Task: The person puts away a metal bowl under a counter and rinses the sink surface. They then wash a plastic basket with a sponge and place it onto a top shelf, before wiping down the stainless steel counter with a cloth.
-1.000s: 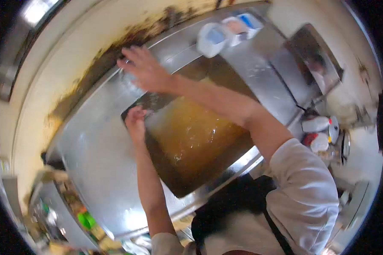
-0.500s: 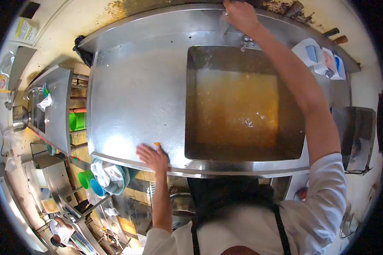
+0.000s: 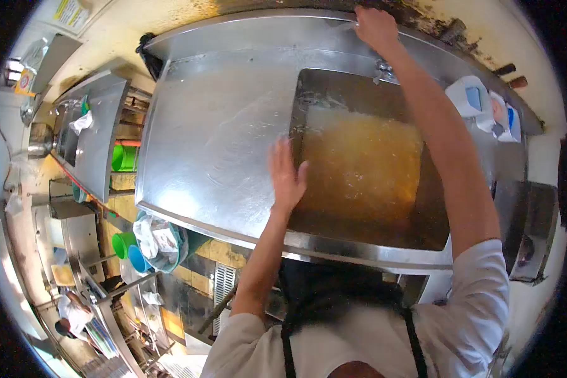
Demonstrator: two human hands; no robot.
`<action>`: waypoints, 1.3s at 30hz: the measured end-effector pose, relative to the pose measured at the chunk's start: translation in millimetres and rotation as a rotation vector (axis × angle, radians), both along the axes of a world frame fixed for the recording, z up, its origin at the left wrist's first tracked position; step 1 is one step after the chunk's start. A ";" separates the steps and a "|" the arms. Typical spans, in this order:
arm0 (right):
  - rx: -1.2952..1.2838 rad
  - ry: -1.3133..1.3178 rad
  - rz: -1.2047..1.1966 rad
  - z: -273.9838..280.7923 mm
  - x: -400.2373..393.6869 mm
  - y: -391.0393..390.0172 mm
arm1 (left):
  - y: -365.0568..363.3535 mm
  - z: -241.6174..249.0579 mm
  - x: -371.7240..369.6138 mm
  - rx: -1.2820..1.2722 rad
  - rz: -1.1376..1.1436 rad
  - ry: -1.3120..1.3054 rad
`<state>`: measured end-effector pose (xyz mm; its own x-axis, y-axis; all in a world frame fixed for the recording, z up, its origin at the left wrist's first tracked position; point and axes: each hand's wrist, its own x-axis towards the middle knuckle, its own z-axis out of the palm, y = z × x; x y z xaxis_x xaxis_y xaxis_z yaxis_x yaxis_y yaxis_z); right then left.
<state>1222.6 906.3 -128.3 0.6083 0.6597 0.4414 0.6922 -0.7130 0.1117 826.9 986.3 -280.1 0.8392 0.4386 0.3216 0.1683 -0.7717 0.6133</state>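
My left hand (image 3: 286,179) is open, with its fingers stretched out, over the left edge of the sink basin (image 3: 286,151). Beside it, wet streaks mark the steel drainboard (image 3: 201,132). Cloudy orange-brown water (image 3: 365,170) partly fills the basin. At the back wall, my right hand (image 3: 377,28) is closed, above a metal faucet (image 3: 385,70). A pale, blurred shape shows next to its fingers; what the hand grips is hidden.
Cut-open white jugs (image 3: 469,104) stand right of the basin. On the left are a second steel table (image 3: 101,135), a lined bin (image 3: 164,242), and green (image 3: 123,242) and blue (image 3: 138,257) buckets. Another person (image 3: 75,315) is far off at lower left.
My left hand has moved right and away from me, from the drainboard's front edge to the basin's left side. Wet streaks have appeared on the drainboard. The view has shifted and turned slightly.
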 end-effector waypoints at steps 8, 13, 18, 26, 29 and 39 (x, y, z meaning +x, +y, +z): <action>0.003 -0.036 -0.005 -1.2 3.6 2.1 | 97.9 -26.6 -225.7 0.257 0.664 0.346; -0.051 -0.086 0.011 -7.7 11.3 1.9 | 177.9 -49.9 -275.4 0.412 0.845 0.802; 0.036 -0.157 0.131 -13.8 15.7 -5.9 | 277.6 -52.9 -184.9 0.274 0.955 0.686; 0.441 0.420 0.467 -19.0 29.7 -10.4 | 254.5 -95.8 90.8 0.468 0.200 0.199; 1.019 1.249 1.146 -42.1 46.0 -10.9 | 157.6 -49.3 160.6 0.407 -0.086 0.280; 0.172 0.455 -0.151 -10.6 14.3 -5.3 | 184.1 -52.2 -112.2 0.281 0.388 0.259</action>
<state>1236.9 901.0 -138.9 0.8470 0.4911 0.2036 0.5316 -0.7902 -0.3050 714.7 1170.3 -332.3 0.6998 0.6591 0.2755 0.5917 -0.7509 0.2934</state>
